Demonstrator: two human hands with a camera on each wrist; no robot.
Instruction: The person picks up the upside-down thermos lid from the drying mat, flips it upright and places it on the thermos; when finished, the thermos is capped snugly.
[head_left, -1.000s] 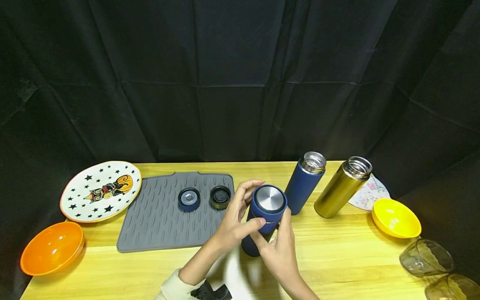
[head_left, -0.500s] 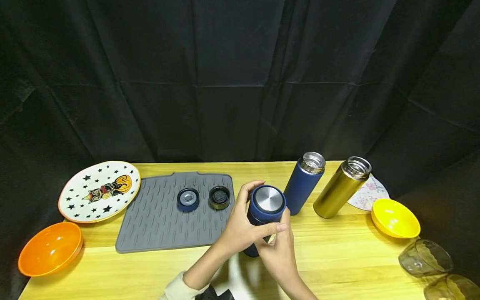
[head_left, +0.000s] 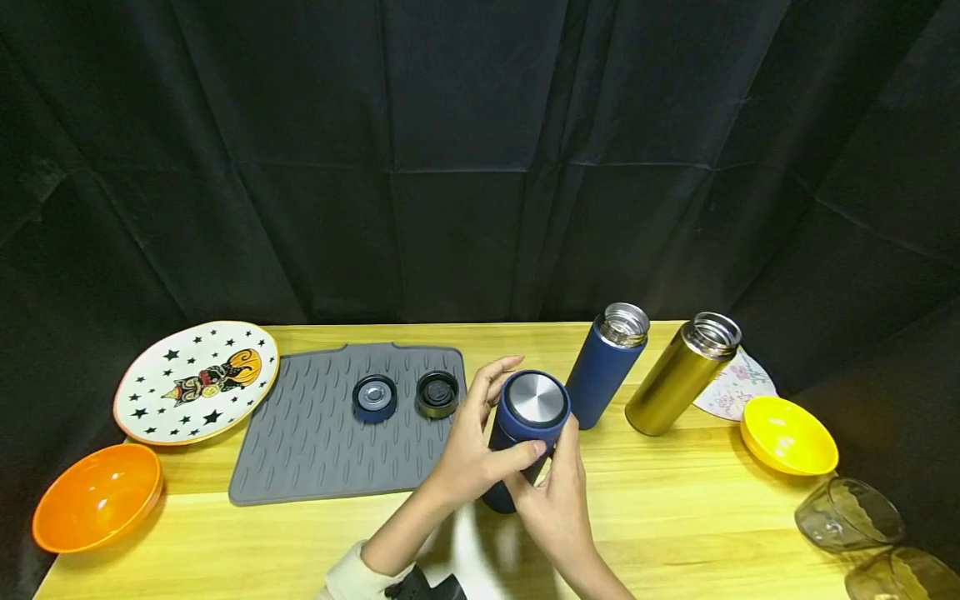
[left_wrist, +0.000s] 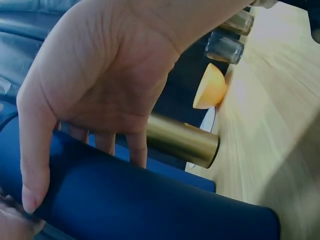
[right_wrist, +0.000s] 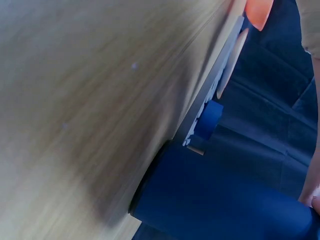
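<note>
A dark blue thermos bottle (head_left: 517, 471) stands on the table with its blue lid (head_left: 535, 400) on; the lid's top is a silver disc. My left hand (head_left: 468, 458) curls round the bottle's upper part from the left, its thumb across the front just below the lid. From the right, my right hand (head_left: 557, 504) grips the upper bottle, its fingers along the side by the lid. In the left wrist view, the left thumb and fingers straddle the blue bottle (left_wrist: 150, 200). Only the bottle's lower part (right_wrist: 210, 195) shows in the right wrist view.
An uncapped blue bottle (head_left: 603, 371) and an uncapped gold bottle (head_left: 675, 387) stand behind, to the right. Two lids, blue (head_left: 374, 398) and gold-rimmed (head_left: 437, 394), lie on a grey mat (head_left: 322, 450). Bowls, orange (head_left: 97, 500) and yellow (head_left: 787, 437), plates and glasses sit at the sides.
The left thumb reached further right across the front of the bottle half a second ago and is now drawn back left. Both hands keep their hold; the bottle stays in place.
</note>
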